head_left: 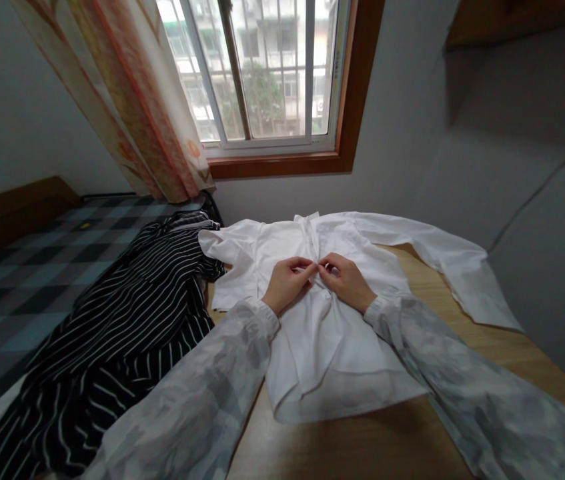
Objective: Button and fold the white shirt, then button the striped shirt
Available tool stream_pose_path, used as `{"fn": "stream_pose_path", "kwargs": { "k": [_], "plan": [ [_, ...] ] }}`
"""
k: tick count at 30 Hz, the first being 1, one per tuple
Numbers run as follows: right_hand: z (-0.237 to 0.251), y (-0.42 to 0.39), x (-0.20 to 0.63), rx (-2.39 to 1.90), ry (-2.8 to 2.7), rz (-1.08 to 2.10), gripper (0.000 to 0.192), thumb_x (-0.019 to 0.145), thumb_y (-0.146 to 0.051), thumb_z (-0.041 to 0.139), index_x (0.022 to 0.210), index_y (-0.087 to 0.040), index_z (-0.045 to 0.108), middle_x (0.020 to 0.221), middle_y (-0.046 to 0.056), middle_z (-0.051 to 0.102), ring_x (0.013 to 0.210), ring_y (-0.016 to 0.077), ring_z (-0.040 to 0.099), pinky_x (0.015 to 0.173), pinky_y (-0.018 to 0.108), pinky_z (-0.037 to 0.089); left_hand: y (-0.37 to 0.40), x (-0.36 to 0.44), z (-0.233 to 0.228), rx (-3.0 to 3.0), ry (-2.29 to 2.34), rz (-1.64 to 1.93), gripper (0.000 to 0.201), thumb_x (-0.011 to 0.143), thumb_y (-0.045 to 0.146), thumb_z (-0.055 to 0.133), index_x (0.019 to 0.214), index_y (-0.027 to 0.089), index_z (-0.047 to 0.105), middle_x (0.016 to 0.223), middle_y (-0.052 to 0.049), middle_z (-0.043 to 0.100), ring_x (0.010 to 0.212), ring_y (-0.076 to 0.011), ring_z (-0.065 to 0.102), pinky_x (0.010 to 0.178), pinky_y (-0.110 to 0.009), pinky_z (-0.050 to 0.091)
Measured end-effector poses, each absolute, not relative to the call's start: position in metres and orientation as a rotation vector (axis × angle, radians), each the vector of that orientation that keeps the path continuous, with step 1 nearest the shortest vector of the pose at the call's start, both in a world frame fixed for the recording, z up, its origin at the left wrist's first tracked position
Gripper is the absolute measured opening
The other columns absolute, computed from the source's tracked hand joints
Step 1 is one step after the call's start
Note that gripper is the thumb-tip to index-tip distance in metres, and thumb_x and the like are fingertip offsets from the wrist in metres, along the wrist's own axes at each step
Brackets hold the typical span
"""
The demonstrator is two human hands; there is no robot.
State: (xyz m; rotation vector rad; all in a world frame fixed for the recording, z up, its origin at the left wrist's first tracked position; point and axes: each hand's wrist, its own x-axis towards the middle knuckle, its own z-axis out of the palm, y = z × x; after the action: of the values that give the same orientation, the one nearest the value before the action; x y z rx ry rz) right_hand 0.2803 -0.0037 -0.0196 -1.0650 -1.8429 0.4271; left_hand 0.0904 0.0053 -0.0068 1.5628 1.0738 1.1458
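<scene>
A white long-sleeved shirt (327, 347) lies spread face up on a wooden table (502, 360), its collar toward the window. My left hand (286, 281) and my right hand (347, 280) meet at the middle of the shirt's chest. Both pinch the front placket fabric, fingertips almost touching. One shirt sleeve stretches to the right across the table. The other is bunched at the left.
A black garment with white stripes (122, 333) is heaped to the left, draped over the table's edge and a bed with a checked cover (22, 280). A window (262, 73) with a curtain (132, 100) is behind. A grey wall (537, 200) stands close on the right.
</scene>
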Motion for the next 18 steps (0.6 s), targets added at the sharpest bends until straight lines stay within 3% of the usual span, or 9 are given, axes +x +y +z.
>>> {"fn": "stream_pose_path", "kwargs": {
  "k": [10, 18],
  "plan": [
    [-0.022, -0.002, 0.281, -1.047, -1.768, 0.538, 0.018, 0.101, -0.037, 0.063, 0.094, -0.023, 0.072, 0.092, 0.005, 0.074, 0.086, 0.0222, 0.068, 0.076, 0.034, 0.053, 0.019, 0.084, -0.015, 1.515, 0.918, 1.120, 0.033, 0.084, 0.043, 0.082, 0.096, 0.012, 0.081, 0.071, -0.003, 0.074, 0.056, -0.0135, 0.065, 0.058, -0.025, 0.050],
    [-0.029, 0.004, 0.281, -1.121, -1.710, 0.600, 0.026, 0.102, -0.046, 0.066, 0.093, -0.023, 0.074, 0.092, 0.005, 0.077, 0.085, 0.0229, 0.069, 0.075, 0.035, 0.054, 0.015, 0.088, -0.016, 1.539, 0.980, 1.133, 0.037, 0.087, 0.049, 0.081, 0.099, 0.014, 0.079, 0.083, -0.005, 0.077, 0.061, -0.0143, 0.067, 0.057, -0.025, 0.050]
  ]
}}
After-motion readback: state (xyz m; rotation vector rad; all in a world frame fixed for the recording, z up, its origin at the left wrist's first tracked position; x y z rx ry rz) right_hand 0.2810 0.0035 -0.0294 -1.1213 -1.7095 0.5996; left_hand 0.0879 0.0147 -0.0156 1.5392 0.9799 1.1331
